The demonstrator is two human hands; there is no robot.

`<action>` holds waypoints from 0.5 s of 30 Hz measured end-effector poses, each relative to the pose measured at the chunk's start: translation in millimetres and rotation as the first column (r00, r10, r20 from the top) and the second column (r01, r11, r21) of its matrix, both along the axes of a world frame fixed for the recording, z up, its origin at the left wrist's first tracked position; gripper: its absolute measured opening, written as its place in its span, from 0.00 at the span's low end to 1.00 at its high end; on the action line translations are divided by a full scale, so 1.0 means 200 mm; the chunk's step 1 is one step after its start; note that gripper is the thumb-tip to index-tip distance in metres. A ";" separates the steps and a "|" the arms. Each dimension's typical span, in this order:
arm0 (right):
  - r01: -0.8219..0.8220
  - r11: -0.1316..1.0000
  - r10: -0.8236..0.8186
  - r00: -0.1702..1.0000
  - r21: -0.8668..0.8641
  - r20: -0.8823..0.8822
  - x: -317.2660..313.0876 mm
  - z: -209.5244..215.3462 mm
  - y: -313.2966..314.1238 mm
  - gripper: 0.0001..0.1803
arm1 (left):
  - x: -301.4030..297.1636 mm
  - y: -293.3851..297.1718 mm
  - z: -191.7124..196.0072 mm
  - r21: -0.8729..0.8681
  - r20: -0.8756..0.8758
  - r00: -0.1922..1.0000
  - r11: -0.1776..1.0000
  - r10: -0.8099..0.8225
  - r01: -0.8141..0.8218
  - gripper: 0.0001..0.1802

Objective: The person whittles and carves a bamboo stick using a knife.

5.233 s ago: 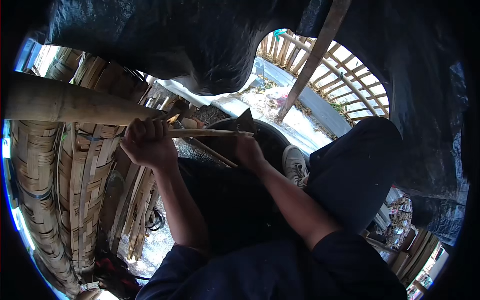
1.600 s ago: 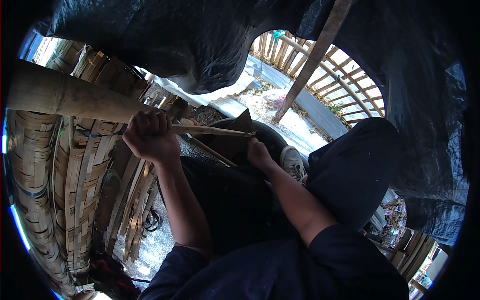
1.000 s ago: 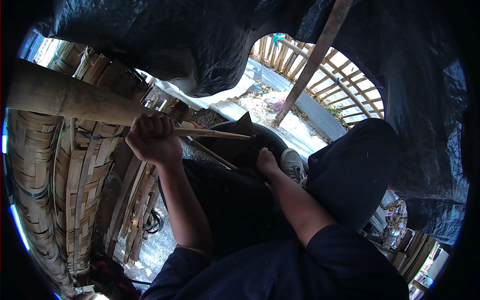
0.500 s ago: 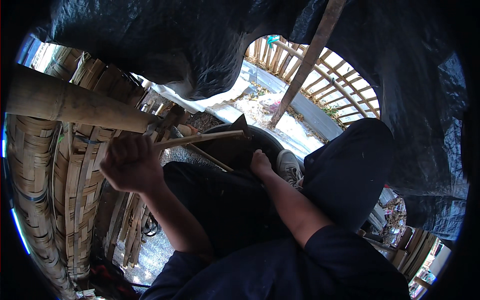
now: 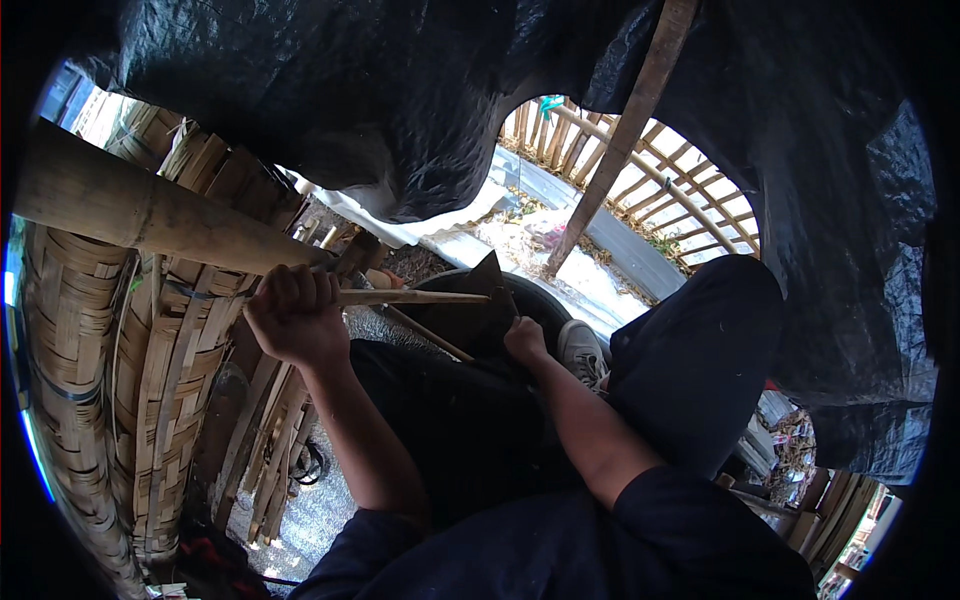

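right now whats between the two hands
In the head view, a thin bamboo strip runs from the left hand, which grips it, toward the right hand. A dark blade stands there, by the right hand.

Pale, gritty ground (image 5: 320, 510) shows at lower left beneath the person's knees, with flat split bamboo strips (image 5: 265, 455) leaning down onto it, a dark looped cord (image 5: 308, 465) lying beside them and a white shoe (image 5: 583, 350) planted farther off
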State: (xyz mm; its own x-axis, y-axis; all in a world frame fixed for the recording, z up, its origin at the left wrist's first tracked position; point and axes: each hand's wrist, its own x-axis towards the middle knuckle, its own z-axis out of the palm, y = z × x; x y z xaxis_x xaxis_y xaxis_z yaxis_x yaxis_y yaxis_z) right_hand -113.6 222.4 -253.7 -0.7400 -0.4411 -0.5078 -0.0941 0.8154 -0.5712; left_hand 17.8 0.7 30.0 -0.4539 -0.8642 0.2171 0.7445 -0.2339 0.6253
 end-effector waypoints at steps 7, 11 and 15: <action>0.225 0.964 -0.247 0.956 -0.143 -0.157 -0.09 0.09 -0.07 0.20 | -0.04 -0.01 -0.04 0.019 0.025 0.999 1.000 0.022 -0.023 0.18; -0.054 0.985 0.033 0.991 -0.163 -0.129 -0.04 0.11 -0.07 0.19 | -0.04 -0.02 -0.07 -0.045 0.009 1.000 0.999 -0.008 0.008 0.19; -0.178 0.979 0.169 0.982 -0.102 -0.083 0.00 0.03 -0.03 0.19 | -0.04 -0.03 -0.07 -0.105 -0.008 0.998 0.992 -0.066 0.065 0.21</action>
State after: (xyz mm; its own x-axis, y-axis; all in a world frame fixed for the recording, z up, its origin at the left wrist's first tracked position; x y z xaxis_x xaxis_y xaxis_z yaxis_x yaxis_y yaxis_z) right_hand -112.9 216.4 -246.9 -0.6811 -0.6155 -0.3966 -0.2740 0.7165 -0.6415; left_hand 10.4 -6.1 16.4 -0.5057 -0.8050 0.3101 0.7371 -0.2164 0.6402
